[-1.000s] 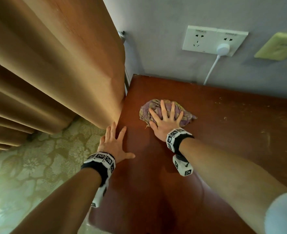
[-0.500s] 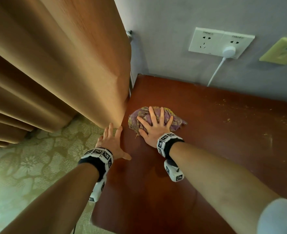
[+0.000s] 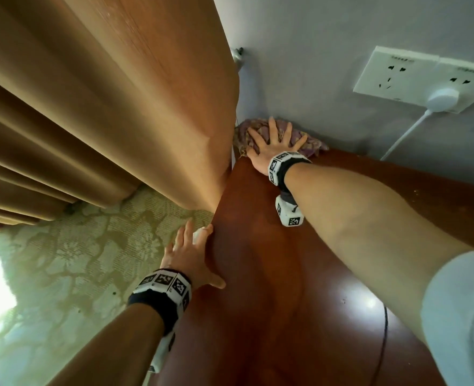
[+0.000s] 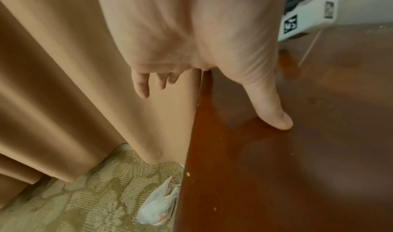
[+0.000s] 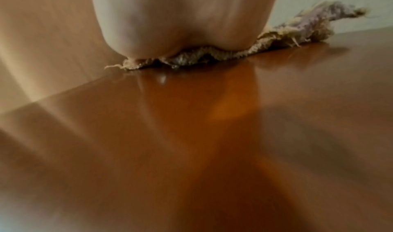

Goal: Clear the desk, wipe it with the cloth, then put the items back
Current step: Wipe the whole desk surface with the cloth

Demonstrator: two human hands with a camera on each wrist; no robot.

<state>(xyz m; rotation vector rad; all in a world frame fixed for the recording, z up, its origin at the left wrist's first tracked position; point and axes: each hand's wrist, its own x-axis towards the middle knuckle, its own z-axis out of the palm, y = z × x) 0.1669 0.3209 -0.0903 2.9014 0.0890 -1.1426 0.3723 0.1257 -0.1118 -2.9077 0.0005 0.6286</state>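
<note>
Reddish-brown wood of the desk [image 3: 272, 288] fills the lower middle and right of the head view, its far edge meeting a grey wall [image 3: 327, 51] at the top. At upper centre of that view the right hand [image 3: 274, 144] lies flat, fingers straight and spread, pressing the purple-patterned cloth [image 3: 315, 144] into the far left corner, where wall and desk edge meet. Just left of it hangs a tan curtain [image 3: 104, 107], close against the desk's left edge.

Lower centre, the left hand [image 3: 187, 257] rests open at that left edge: the thumb lies on the wood, the fingers reach out past it over the patterned carpet [image 3: 77, 260].

Only the left wrist view shows a clear plastic bag [image 4: 158, 205] on the carpet by the desk's side, at its bottom centre, and small pale crumbs on the wood near the edge. Only the right wrist view shows the cloth's frayed near hem [image 5: 191, 57] squeezed under the heel of the palm; fingers are hidden there.

At upper right of the head view a white socket panel [image 3: 414, 76] holds a plug [image 3: 443, 100], its cord dropping behind the desk. A thin dark cable [image 3: 384, 344] crosses the lower right. Bare wood lies open toward the right and bottom of the frame.
</note>
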